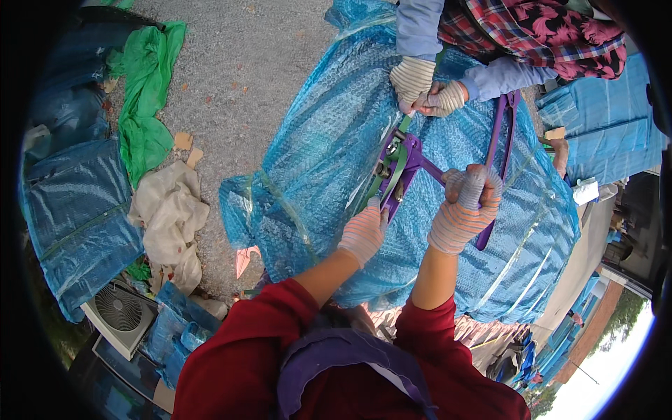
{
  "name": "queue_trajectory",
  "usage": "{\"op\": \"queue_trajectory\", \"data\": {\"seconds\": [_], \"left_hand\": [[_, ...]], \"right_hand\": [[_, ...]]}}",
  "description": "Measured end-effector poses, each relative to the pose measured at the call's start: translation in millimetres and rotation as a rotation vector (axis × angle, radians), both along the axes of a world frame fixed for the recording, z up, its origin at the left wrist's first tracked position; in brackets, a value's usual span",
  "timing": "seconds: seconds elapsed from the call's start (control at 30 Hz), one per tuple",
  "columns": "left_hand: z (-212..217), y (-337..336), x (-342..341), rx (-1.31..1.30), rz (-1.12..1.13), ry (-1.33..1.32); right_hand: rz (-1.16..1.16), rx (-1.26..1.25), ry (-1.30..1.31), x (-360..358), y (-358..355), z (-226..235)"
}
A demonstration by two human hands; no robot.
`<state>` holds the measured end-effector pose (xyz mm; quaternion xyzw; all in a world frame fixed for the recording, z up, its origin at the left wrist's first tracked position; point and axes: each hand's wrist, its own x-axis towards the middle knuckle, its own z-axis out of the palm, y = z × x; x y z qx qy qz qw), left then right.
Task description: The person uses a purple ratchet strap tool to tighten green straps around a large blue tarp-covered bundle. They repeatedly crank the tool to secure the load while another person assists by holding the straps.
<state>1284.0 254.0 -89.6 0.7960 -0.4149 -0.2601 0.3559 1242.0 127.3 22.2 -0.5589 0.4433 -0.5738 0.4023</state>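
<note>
So there's this big bundle wrapped in blue bubble wrap (329, 140) lying on the grey gravel ground (245, 56), and everything else sits around it. On top of the bundle, roughly in the middle, sits a purple metal strapping tool (404, 159) with a green plastic strap (392, 175) running through it and across the wrap.

The right hand (465, 208), in a striped knit glove, is clenched around one of the tool's long purple handles, over the bundle's right half. The left hand (364, 231), same kind of glove, rests just below the tool head; its fingers reach up to the green strap and the tool's lower edge, but I can't tell whether it actually grips anything or just presses there.

At the far side of the bundle another person in a plaid top with light blue sleeves has both gloved hands (427, 94) bunched together right on the strap, just above the tool.

Off the bundle's left side, a green cloth (143, 91) and a crumpled whitish cloth (168, 217) lie on the gravel, with more blue-wrapped packages (73, 203) further left. Near the bundle's lower left corner sits a white box with a round fan grille (119, 311). More blue-wrapped stuff (609, 126) sits past the bundle's right side.
</note>
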Motion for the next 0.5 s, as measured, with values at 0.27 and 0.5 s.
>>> {"op": "queue_trajectory", "data": {"seconds": [0.27, 0.5], "left_hand": [[3, 4, -4, 0.061, -0.048, -0.056], [1, 3, -3, 0.020, 0.011, 0.063]], "right_hand": [[0.221, 0.084, -0.268, 15, -16, 27], [0.053, 0.001, 0.089, 2, 57, 12]]}}
